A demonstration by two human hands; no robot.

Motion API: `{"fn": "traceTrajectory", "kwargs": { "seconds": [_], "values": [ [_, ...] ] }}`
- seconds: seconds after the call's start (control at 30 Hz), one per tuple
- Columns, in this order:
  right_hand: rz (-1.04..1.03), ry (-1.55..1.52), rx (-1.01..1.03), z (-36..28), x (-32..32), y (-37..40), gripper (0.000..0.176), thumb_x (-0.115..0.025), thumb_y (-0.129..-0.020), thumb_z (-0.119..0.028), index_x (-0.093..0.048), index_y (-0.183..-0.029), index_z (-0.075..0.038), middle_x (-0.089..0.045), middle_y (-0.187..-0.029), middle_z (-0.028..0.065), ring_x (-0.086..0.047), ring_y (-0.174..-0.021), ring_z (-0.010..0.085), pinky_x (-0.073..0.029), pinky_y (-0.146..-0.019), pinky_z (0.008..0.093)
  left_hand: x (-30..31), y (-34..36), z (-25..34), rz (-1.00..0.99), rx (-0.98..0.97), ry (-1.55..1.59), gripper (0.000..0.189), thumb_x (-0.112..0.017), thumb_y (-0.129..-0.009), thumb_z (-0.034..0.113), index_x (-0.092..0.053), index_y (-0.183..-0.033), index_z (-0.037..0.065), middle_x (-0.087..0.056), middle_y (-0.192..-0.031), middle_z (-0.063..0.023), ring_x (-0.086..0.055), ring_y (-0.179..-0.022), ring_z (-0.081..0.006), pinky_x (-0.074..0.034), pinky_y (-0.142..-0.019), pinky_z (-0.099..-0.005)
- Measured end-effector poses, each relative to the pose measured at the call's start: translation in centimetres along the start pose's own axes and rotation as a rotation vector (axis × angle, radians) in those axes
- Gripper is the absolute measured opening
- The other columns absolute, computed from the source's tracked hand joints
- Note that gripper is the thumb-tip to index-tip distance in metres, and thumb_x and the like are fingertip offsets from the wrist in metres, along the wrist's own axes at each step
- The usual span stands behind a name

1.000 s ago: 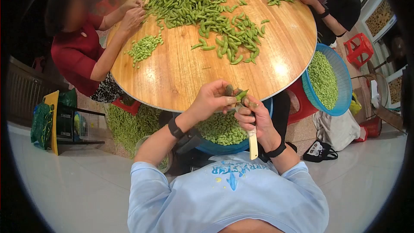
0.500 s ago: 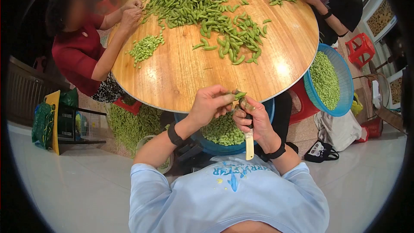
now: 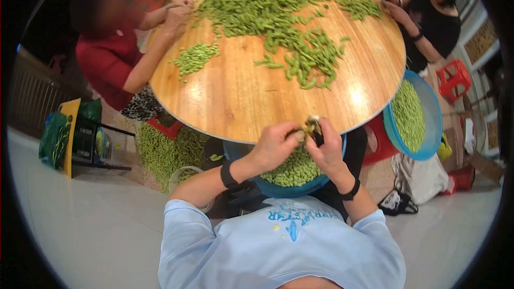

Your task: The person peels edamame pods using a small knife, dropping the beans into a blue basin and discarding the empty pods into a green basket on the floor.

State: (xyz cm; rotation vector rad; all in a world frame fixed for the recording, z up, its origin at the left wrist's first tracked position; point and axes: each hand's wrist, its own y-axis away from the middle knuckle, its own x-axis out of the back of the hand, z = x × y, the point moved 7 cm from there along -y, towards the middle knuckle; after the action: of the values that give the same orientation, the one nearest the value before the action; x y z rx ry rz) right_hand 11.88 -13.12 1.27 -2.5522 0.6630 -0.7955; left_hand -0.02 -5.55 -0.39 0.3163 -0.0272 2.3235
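Observation:
My left hand (image 3: 277,144) is closed, thumb and fingers pinching a green edamame pod (image 3: 308,128) where both hands meet. My right hand (image 3: 327,147) is closed around a dark tool, apparently the knife (image 3: 319,138), mostly hidden by fingers; its cream handle is not clearly visible. Both hands are above a blue basin (image 3: 292,190) of shelled green beans (image 3: 293,168), just off the table's near edge.
A round wooden table (image 3: 230,99) bears a large heap of pods (image 3: 251,2) and a small pile of beans (image 3: 196,58). A person in red (image 3: 107,64) sits left, another in black (image 3: 433,21) right. A blue basket (image 3: 432,112) of beans stands right; empty pods (image 3: 166,155) cover the left floor.
My hands have moved slightly down and right in view. The knife's cream handle, pointing toward me before, no longer shows below my right hand. The whole view has shifted a little.

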Motion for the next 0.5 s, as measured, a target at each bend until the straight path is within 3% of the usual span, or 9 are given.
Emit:
{"fn": "traceTrajectory", "kwargs": {
  "seconds": [0.03,0.1,0.17,0.23,0.27,0.3,0.4,0.47,0.5],
  "values": [
    [0.018,0.017,0.033,0.0,-0.1,0.1,0.030,-0.061,-0.073,0.004,-0.055,-0.103,0.004,-0.056,-0.088,0.0189,-0.059,-0.077,0.0355,-0.048,-0.067,0.0367,-0.1,0.2,0.4,-0.007,-0.003,0.014,0.014,-0.061,-0.089,0.013,-0.063,-0.093,-0.001,-0.059,-0.070,-0.0002,-0.054,-0.062,-0.0059,-0.045,-0.056,-0.0230],
    [-0.014,0.043,-0.016,0.6,-0.2,0.4,0.029,-0.061,-0.073,0.004,-0.056,-0.102,0.002,-0.057,-0.087,0.0188,-0.060,-0.077,0.0351,-0.049,-0.067,0.0372,0.0,0.2,0.5,-0.033,-0.059,0.007,0.014,-0.061,-0.088,0.013,-0.063,-0.091,-0.001,-0.058,-0.070,-0.0003,-0.055,-0.062,-0.0061,-0.045,-0.055,-0.0230],
    [-0.047,0.067,0.011,0.5,-0.4,0.6,0.027,-0.059,-0.073,0.005,-0.057,-0.099,0.002,-0.057,-0.085,0.0184,-0.060,-0.075,0.0353,-0.048,-0.065,0.0373,-0.3,0.4,0.1,-0.109,0.048,0.159,0.014,-0.061,-0.088,0.013,-0.063,-0.091,-0.001,-0.058,-0.069,-0.0005,-0.055,-0.062,-0.0062,-0.046,-0.055,-0.0228],
    [-0.043,0.092,0.047,0.0,-0.8,0.8,0.025,-0.056,-0.072,0.005,-0.057,-0.097,0.002,-0.057,-0.082,0.0178,-0.060,-0.071,0.0350,-0.048,-0.063,0.0379,-0.4,0.6,-0.3,-0.118,0.032,0.133,0.014,-0.061,-0.087,0.012,-0.064,-0.092,0.000,-0.059,-0.068,-0.0008,-0.054,-0.059,-0.0056,-0.045,-0.054,-0.0225],
    [-0.112,0.039,-0.083,0.6,-1.0,1.0,0.024,-0.054,-0.072,0.005,-0.058,-0.096,0.002,-0.059,-0.078,0.0161,-0.060,-0.067,0.0312,-0.048,-0.063,0.0362,-0.7,1.0,-0.4,-0.137,0.064,0.153,0.013,-0.061,-0.086,0.011,-0.064,-0.093,0.000,-0.059,-0.067,-0.0010,-0.054,-0.058,-0.0057,-0.045,-0.052,-0.0224],
    [-0.050,-0.132,-0.137,1.5,-1.1,1.2,0.022,-0.053,-0.073,0.004,-0.058,-0.094,0.002,-0.061,-0.075,0.0141,-0.061,-0.066,0.0264,-0.048,-0.063,0.0343,-0.9,1.5,-0.2,-0.163,0.094,0.175,0.013,-0.060,-0.086,0.011,-0.064,-0.093,0.000,-0.059,-0.066,-0.0012,-0.054,-0.057,-0.0058,-0.044,-0.050,-0.0222],
    [-0.099,-0.103,-0.101,1.5,-0.9,1.4,0.018,-0.053,-0.074,0.002,-0.057,-0.092,0.002,-0.060,-0.074,0.0110,-0.059,-0.065,0.0201,-0.048,-0.063,0.0313,-0.4,2.3,0.4,-0.145,0.091,0.173,0.015,-0.058,-0.082,0.006,-0.063,-0.094,-0.001,-0.057,-0.064,-0.0029,-0.054,-0.054,-0.0069,-0.043,-0.045,-0.0225],
    [-0.143,-0.261,-0.227,2.9,-1.3,2.1,0.013,-0.052,-0.080,0.003,-0.055,-0.092,0.001,-0.053,-0.069,0.0004,-0.048,-0.055,0.0068,-0.037,-0.048,0.0214,-0.1,2.0,-0.6,-0.122,0.070,0.169,0.015,-0.058,-0.082,0.006,-0.061,-0.095,-0.001,-0.058,-0.066,-0.0025,-0.054,-0.054,-0.0062,-0.044,-0.045,-0.0222],
    [-0.158,-0.267,-0.211,3.1,-1.3,2.3,0.013,-0.052,-0.080,0.003,-0.055,-0.092,0.001,-0.053,-0.069,0.0004,-0.048,-0.055,0.0068,-0.037,-0.048,0.0214,0.1,2.0,-0.5,-0.125,0.061,0.169,0.015,-0.058,-0.083,0.007,-0.060,-0.095,-0.001,-0.058,-0.067,-0.0022,-0.054,-0.054,-0.0055,-0.044,-0.045,-0.0219]
  ]
}}
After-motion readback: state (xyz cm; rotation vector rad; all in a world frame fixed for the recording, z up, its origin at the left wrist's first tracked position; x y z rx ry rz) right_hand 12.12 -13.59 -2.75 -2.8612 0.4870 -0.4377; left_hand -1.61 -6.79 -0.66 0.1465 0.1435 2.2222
